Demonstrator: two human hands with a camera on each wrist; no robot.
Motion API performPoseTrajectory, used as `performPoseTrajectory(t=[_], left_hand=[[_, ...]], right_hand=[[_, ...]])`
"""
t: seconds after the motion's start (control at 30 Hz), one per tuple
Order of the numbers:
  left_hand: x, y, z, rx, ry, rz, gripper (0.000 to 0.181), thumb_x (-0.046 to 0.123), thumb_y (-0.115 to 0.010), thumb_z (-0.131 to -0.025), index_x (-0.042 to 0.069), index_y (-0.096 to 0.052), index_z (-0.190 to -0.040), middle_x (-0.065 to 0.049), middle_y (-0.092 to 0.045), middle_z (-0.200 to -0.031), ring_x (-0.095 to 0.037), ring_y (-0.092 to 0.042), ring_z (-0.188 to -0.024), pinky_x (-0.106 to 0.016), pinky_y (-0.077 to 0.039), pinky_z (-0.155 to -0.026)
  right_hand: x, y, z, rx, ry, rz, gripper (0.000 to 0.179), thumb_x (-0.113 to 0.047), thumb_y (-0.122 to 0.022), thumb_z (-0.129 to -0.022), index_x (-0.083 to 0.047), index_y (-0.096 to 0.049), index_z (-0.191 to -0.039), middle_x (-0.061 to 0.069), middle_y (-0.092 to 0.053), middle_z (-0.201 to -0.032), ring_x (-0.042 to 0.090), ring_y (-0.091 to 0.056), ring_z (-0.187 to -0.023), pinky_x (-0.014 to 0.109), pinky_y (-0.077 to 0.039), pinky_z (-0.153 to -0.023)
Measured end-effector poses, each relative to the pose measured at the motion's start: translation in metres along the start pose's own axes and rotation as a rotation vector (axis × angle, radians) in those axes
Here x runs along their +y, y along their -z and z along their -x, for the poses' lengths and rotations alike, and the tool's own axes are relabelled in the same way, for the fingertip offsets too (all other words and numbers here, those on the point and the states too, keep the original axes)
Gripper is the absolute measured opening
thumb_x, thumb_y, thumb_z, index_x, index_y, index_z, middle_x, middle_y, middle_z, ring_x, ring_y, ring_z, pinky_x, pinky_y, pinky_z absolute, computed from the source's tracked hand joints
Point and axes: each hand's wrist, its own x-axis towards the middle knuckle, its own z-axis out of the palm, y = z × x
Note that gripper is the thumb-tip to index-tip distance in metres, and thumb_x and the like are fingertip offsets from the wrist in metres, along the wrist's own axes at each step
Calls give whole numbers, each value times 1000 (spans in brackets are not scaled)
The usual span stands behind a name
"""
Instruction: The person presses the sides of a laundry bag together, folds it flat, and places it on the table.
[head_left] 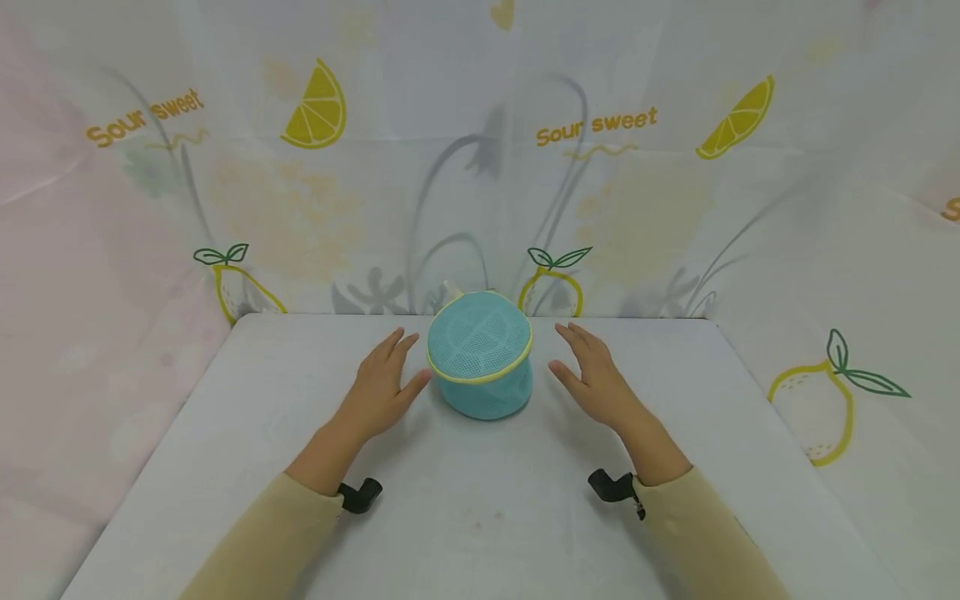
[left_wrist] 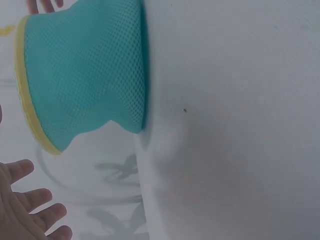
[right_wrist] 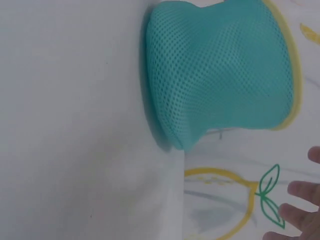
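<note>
A turquoise mesh bag (head_left: pixel 480 342), round like a drum with yellow piping on its top rim, stands upright near the table's back edge. My left hand (head_left: pixel 381 385) is at its left side, fingers apart and thumb tip close to the rim. On the other side my right hand (head_left: pixel 594 379) is held a short way off, with fingers extended and palm toward the bag. Both hands hold nothing. Each wrist view shows the bag's mesh wall (left_wrist: pixel 85 70) sagging inward, with the fingers of the left hand (left_wrist: pixel 30 210) and right hand (right_wrist: pixel 302 205) spread beside it.
The white table (head_left: pixel 480 517) reaches back to a hanging cloth (head_left: pixel 435 100) printed with lemons and lettering. Plant-like shadows fall on the cloth. A black wrist mount (head_left: pixel 362 496) sits at the left cuff and another black mount (head_left: pixel 611 486) at the right.
</note>
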Motion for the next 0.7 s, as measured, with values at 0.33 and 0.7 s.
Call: performPoseTrajectory(t=[0.33,0.7], left_hand=[[7,-11,-12,18,35,93,68,48,-49,-104,2,-35,-152,-25,-30,-158,-43,-28,-145,-64,-26,-113],[14,-18,-24,12,100,241,69,48,-47,-104,1,-34,-153,-22,-32,-158,-37,-27,-147,-54,-23,-118]], right_hand=[[-16,-12,-11,1,2,-80,61,-37,-51,-105,-9,-31,-156,19,-31,-159,39,-22,-148,61,-20,-117],[-27,-26,-23,34,-4,-170,60,-35,-50,-106,-9,-32,-156,16,-34,-158,37,-27,-147,59,-23,-116]])
